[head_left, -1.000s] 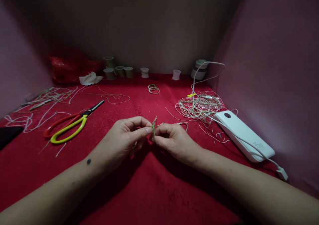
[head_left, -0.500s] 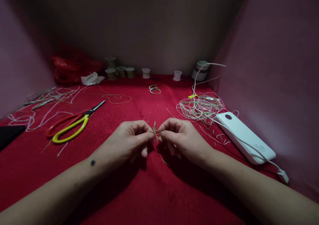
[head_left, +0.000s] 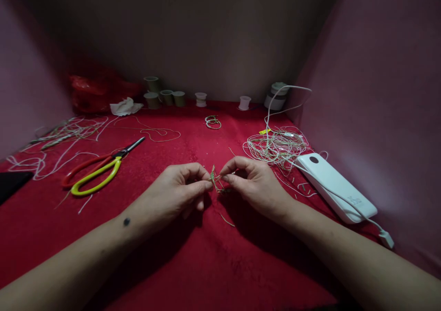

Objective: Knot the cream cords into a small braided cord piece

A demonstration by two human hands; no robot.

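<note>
Between my two hands is a small piece of knotted green cord [head_left: 212, 177], with thin tan strands trailing below it. My left hand [head_left: 186, 189] pinches the knotted cord from the left, thumb against index finger. From the right, my right hand [head_left: 250, 180] pinches a thin strand of the same cord between thumb and index finger. A short gap separates the fingertips of both hands, and the knotted part shows in it. A loose cord end [head_left: 227, 219] lies on the red cloth [head_left: 220, 265] just below.
Scissors [head_left: 103, 171] with red and yellow handles lie left. A heap of cord [head_left: 275, 146] and a white power bank [head_left: 336, 189] with a cable are at right. Thread spools [head_left: 178, 98] line the back, with finished-looking cord rings [head_left: 212, 122] before them. Tangled cords [head_left: 69, 134] lie far left.
My right hand has moved slightly up and away from the left, so more strand shows between them. My left hand keeps its pinch. The whole view has shifted a little.
</note>
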